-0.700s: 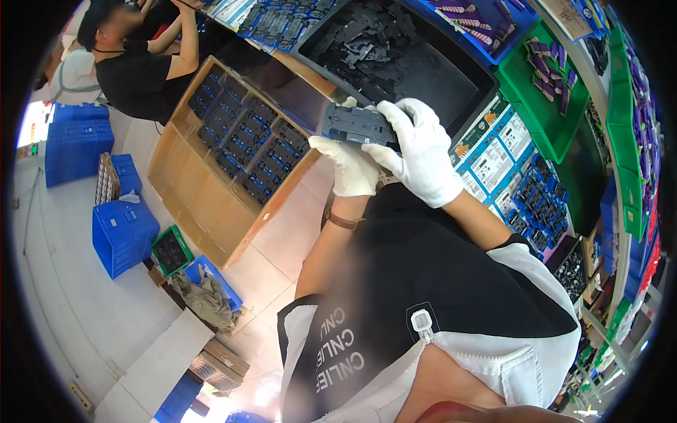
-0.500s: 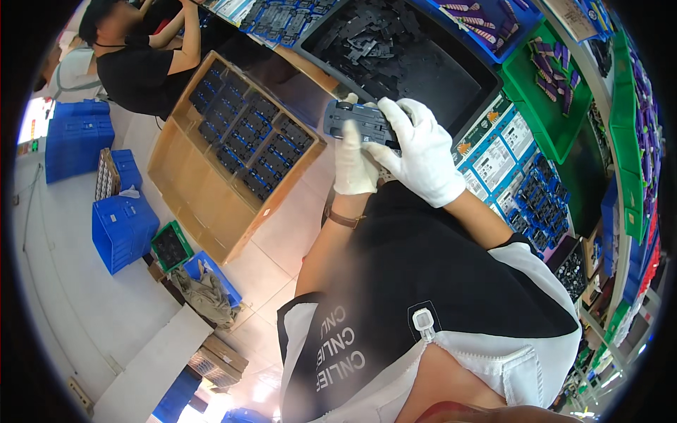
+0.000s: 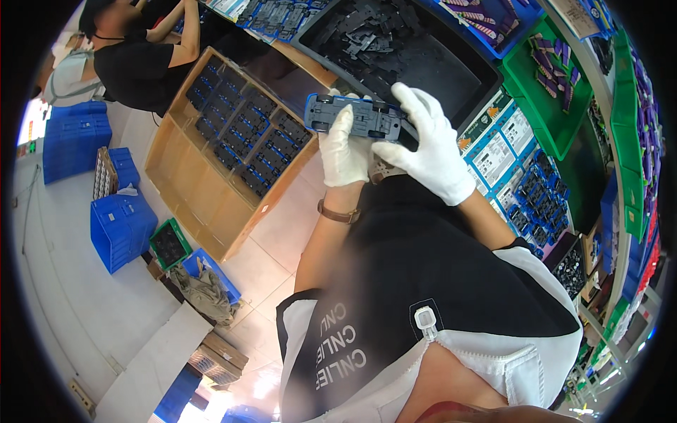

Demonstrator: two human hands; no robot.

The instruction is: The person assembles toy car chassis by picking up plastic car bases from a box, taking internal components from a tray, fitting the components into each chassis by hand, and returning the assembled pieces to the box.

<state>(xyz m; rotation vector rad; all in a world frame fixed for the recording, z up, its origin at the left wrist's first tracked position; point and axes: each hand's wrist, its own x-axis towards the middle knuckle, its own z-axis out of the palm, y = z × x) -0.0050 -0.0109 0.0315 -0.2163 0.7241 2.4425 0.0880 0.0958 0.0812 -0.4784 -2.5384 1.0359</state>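
My left hand [image 3: 340, 156], in a white glove, grips a toy car [image 3: 360, 116] with the thumb laid across it. The car is turned with its dark grey underside and black wheels showing, and a blue body edge shows at its left end. Around the car's right end, my right hand [image 3: 431, 151], also gloved in white, has its thumb and fingers spread apart. Its grip is loose, with nothing seen closed between the fingers. The left fingers behind the car are mostly hidden.
Ahead stands a black bin [image 3: 451, 77] holding loose black plastic parts. A partitioned carton [image 3: 204, 190] with rows of car pieces is at left. To the right are a green tray [image 3: 564, 134] and several blue car bodies [image 3: 539, 197]. Another person [image 3: 137, 70] works at far left.
The toy car and my left hand have shifted left, and the car shows more of its length. My right hand's fingers have opened away from the car.
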